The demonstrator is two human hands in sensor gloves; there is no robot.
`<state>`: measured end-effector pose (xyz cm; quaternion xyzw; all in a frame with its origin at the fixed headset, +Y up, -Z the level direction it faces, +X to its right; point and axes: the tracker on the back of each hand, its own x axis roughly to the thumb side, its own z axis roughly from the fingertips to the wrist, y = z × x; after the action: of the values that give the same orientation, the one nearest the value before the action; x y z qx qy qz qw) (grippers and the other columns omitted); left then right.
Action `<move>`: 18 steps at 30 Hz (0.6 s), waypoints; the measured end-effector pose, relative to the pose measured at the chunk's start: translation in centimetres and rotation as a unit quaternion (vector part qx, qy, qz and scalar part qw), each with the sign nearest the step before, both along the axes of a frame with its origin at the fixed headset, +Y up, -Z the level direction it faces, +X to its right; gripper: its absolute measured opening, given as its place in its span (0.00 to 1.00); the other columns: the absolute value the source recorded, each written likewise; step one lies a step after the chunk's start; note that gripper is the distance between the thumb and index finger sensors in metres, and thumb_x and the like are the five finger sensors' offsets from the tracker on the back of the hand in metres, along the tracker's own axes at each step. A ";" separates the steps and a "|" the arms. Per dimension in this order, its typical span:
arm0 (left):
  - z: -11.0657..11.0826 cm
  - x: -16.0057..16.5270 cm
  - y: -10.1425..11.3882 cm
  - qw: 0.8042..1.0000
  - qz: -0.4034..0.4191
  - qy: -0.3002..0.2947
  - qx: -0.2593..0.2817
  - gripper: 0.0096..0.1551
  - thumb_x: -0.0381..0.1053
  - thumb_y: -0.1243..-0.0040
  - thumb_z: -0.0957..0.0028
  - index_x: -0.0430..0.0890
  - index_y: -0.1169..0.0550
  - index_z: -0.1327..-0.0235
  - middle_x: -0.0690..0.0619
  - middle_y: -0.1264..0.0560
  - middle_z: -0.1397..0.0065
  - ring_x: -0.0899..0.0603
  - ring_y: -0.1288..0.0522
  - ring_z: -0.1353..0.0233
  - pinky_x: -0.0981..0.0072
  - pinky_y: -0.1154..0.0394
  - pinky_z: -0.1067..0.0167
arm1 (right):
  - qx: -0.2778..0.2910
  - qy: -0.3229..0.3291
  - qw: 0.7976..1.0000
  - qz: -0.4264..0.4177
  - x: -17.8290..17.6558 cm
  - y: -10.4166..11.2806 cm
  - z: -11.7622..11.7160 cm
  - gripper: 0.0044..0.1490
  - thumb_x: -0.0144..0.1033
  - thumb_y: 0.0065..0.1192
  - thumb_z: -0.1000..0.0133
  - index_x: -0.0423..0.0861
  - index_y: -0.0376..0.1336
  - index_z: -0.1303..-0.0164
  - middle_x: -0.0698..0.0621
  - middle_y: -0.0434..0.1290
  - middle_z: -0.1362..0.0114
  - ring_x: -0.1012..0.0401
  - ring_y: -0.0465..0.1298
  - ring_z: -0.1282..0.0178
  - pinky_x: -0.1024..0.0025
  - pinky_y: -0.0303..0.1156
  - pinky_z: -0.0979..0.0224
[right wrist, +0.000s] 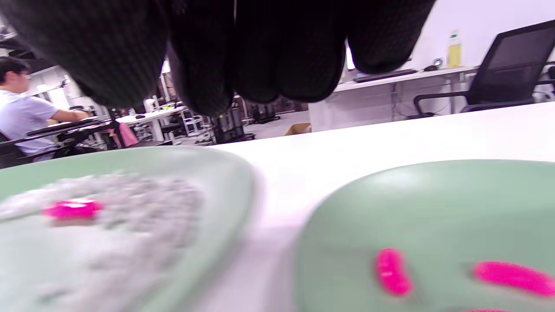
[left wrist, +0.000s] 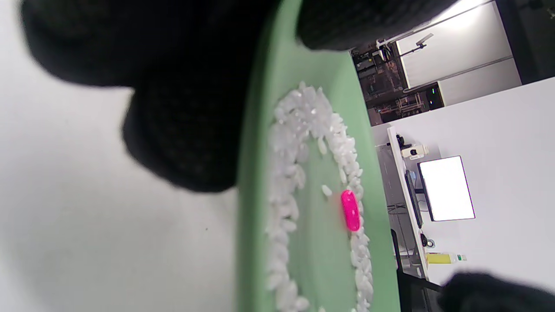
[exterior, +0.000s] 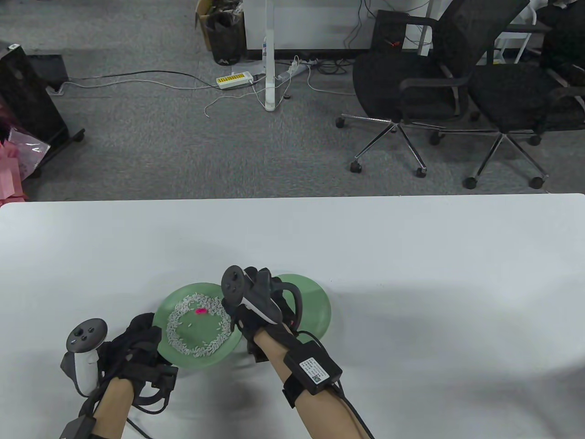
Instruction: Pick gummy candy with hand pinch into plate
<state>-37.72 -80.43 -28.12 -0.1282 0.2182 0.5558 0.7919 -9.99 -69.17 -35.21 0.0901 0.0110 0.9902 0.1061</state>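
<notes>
Between the two green plates, right hand (exterior: 256,304) fingers hang bunched, holding nothing visible; pinching the pink gummy (exterior: 200,311) risks scattering rice (exterior: 183,338).

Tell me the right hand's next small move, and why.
Probably shift the right hand left over the rice plate and lower to pinch the pink gummy. That gummy lies alone in the rice ring, two gummies already sit on the other plate, and the fingers show nothing held.
</notes>
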 end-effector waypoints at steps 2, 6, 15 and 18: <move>0.0 0.3 0.1 1.000 -0.004 -0.003 0.002 0.33 0.49 0.41 0.52 0.48 0.28 0.30 0.49 0.16 0.41 0.41 0.09 0.70 0.59 0.14 0.70 | -0.001 0.009 1.000 0.023 -1.6 0.0 0.2 0.31 0.53 0.72 0.59 0.57 0.75 0.45 0.57 0.75 0.32 0.53 0.74 0.32 0.46 0.66 0.25; 0.0 0.5 0.2 1.000 -0.007 -0.009 0.004 0.33 0.49 0.41 0.53 0.48 0.28 0.30 0.49 0.16 0.41 0.41 0.09 0.70 0.59 0.14 0.70 | 0.007 0.023 0.998 0.066 -4.1 -0.5 0.2 0.28 0.49 0.74 0.59 0.59 0.77 0.47 0.57 0.75 0.33 0.54 0.74 0.33 0.46 0.67 0.25; 0.0 0.9 0.5 1.000 -0.004 -0.021 0.005 0.33 0.49 0.41 0.53 0.48 0.28 0.30 0.49 0.16 0.41 0.42 0.09 0.70 0.59 0.14 0.71 | 0.029 0.033 0.989 0.144 -6.5 -1.2 -0.1 0.23 0.46 0.77 0.60 0.58 0.80 0.54 0.59 0.77 0.37 0.55 0.75 0.34 0.47 0.67 0.25; 0.0 0.8 0.4 1.000 -0.005 -0.020 0.002 0.33 0.48 0.41 0.53 0.47 0.28 0.30 0.49 0.16 0.41 0.42 0.09 0.70 0.60 0.14 0.71 | 0.017 0.038 0.988 0.151 -6.7 -1.5 -0.1 0.23 0.46 0.77 0.60 0.58 0.79 0.54 0.59 0.77 0.37 0.55 0.75 0.34 0.46 0.67 0.25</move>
<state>-36.95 -80.04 -28.12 -0.1372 0.2016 0.5498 0.7989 -16.70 -70.66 -35.32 0.1272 0.0115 0.9907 -0.0471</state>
